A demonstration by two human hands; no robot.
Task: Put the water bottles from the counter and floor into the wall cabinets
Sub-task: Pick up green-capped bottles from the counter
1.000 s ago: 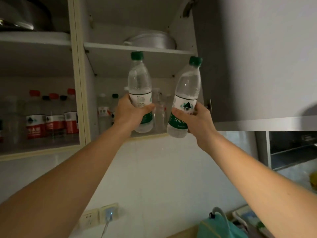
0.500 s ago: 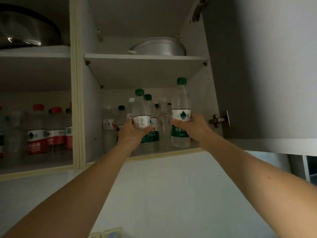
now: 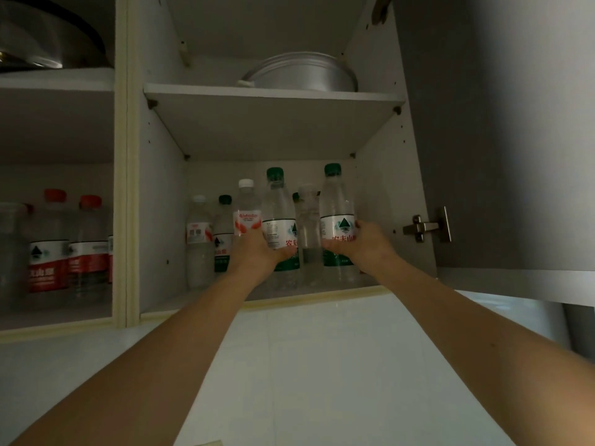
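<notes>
Both my arms reach up into the open right wall cabinet [image 3: 264, 296]. My left hand [image 3: 254, 255] grips a green-capped water bottle [image 3: 278, 207] standing upright on the lower shelf. My right hand [image 3: 363, 247] grips a second green-capped bottle [image 3: 336, 204], also upright on that shelf near the right wall. Between the two stands a clear bottle without a label [image 3: 307, 217]. Behind and to the left are several more bottles, one with a white cap and red label [image 3: 246, 210]. Whether the held bottles' bases touch the shelf is hidden by my hands.
The cabinet door [image 3: 495, 133] hangs open at the right, its hinge [image 3: 426, 226] close to my right hand. A metal pot [image 3: 299, 74] sits on the upper shelf. The left cabinet holds red-capped bottles [image 3: 48, 246] below a metal lid [image 3: 48, 40]. White tiled wall lies below.
Both hands have carried their bottles from in front of the cabinet deeper onto the lower shelf. The view has tilted upward and closer.
</notes>
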